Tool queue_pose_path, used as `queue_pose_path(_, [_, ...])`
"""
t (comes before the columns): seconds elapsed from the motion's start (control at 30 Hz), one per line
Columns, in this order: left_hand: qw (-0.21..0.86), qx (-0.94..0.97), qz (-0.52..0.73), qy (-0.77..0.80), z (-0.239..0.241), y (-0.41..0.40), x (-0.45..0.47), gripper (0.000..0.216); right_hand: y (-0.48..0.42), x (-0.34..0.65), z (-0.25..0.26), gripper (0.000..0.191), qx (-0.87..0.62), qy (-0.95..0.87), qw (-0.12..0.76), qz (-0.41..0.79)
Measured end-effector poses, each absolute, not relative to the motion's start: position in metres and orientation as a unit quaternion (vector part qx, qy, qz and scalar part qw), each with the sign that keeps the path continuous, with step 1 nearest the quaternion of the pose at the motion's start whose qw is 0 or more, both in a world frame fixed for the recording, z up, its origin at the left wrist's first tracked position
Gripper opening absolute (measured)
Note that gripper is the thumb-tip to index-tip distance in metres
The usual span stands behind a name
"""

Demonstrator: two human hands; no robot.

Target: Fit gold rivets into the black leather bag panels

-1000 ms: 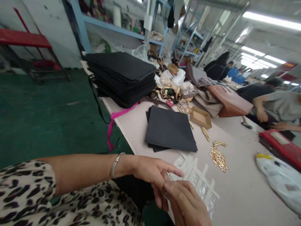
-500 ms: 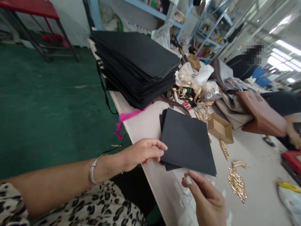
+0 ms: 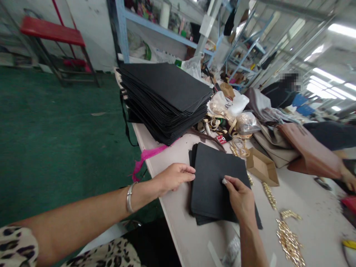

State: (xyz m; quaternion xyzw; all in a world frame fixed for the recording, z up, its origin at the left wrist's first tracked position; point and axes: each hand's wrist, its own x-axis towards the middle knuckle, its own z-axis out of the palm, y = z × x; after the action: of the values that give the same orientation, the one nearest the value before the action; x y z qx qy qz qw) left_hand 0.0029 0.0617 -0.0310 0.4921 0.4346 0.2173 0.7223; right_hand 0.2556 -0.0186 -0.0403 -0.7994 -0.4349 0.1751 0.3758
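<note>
A short stack of black square sheets [image 3: 214,174] lies on the table, its edges slightly offset. My left hand [image 3: 175,177], with a silver bangle at the wrist, is at the left edge of that stack, fingers stretched out and holding nothing I can see. Over the top sheet is my right hand [image 3: 239,193], its thumb and fingers pinched together. A pale spot shows at the thumb tip; whether it is a nail or a small held piece I cannot tell. Clear plastic [image 3: 232,248] lies near the right forearm.
A tall pile of black sheets [image 3: 167,87] stands at the table's far left corner, beside a pink strip [image 3: 147,157]. Gold chains [image 3: 289,241], a small cardboard box [image 3: 261,167] and a brown bag [image 3: 311,148] lie rightward. Another person's hand [image 3: 347,178] is at far right.
My right hand has moved up and away from the near table edge, over the top black sheet. The left hand stays by the stack's left edge. The camera view has tilted up slightly.
</note>
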Motion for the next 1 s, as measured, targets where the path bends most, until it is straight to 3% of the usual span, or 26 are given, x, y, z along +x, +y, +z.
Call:
queue_pose_path(0.17, [0.741,0.469,0.213,0.43,-0.027,0.056,0.005,0.053,-0.036,0.253,-0.047,0.04,-0.799,-0.441,0.359,0.196])
queue_pose_path(0.37, [0.744,0.489,0.216,0.402,-0.027,0.057,0.032,0.033,-0.044,0.251,-0.048,0.039,-0.779,-0.435,0.4,0.21])
queue_pose_path(0.73, [0.678,0.583,0.188,0.406,-0.035,0.068,0.051,0.019,-0.057,0.244,-0.044,0.043,-0.762,-0.392,0.444,0.262])
queue_pose_path(0.77, [0.667,0.591,0.199,0.408,-0.035,0.064,0.044,0.022,-0.06,0.244,-0.044,0.044,-0.766,-0.389,0.437,0.265])
queue_pose_path(0.9, [0.606,0.619,0.274,0.418,-0.038,0.047,0.016,0.062,-0.064,0.24,-0.046,0.041,-0.79,-0.402,0.397,0.239])
queue_pose_path(1.0, [0.572,0.646,0.291,0.413,-0.042,0.036,0.004,0.067,-0.062,0.237,-0.045,0.041,-0.799,-0.401,0.393,0.216])
